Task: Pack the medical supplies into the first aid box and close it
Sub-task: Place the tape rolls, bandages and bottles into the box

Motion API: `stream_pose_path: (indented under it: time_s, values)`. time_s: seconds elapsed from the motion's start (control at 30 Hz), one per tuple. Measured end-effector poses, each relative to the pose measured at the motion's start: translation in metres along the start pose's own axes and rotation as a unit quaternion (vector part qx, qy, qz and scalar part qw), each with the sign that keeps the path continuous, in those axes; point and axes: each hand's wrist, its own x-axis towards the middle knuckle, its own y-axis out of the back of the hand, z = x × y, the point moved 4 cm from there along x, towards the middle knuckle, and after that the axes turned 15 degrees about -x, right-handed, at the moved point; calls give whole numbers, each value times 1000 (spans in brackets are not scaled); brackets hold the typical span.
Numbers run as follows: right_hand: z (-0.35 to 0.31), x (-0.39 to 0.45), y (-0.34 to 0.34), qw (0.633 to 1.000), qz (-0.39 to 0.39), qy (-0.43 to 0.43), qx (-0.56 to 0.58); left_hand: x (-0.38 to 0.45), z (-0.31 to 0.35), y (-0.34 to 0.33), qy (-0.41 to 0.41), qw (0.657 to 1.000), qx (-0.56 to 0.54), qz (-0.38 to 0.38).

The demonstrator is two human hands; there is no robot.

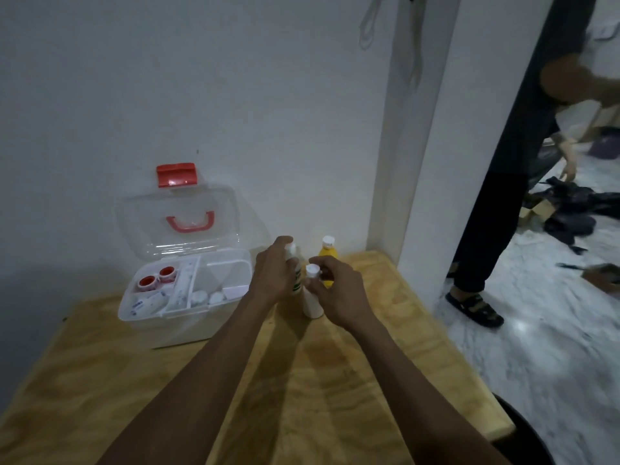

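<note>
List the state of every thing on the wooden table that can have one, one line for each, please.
Clear plastic first aid box: open, partly filled.
Clear lid with red handle: raised against the wall.
Two red tape rolls: inside the box.
Yellow bottle with white cap: upright, capped, on the table.
Small white bottle: upright, capped, right hand at its neck.
Tall white bottle with green label: upright, gripped by left hand.

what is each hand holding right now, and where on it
Left hand grips a white bottle around its upper body. Right hand pinches another white bottle's cap.
</note>
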Motion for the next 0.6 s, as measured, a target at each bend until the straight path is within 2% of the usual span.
stream_pose_path:
  time_s: [0.33, 0.6]
  values:
    - [4, -2, 15, 999, 41, -12, 17, -13, 16, 6, -47, 997, -15, 51]
    - [-44, 9, 65, 994, 100, 37, 35, -37, 74, 77, -125, 982, -66, 125]
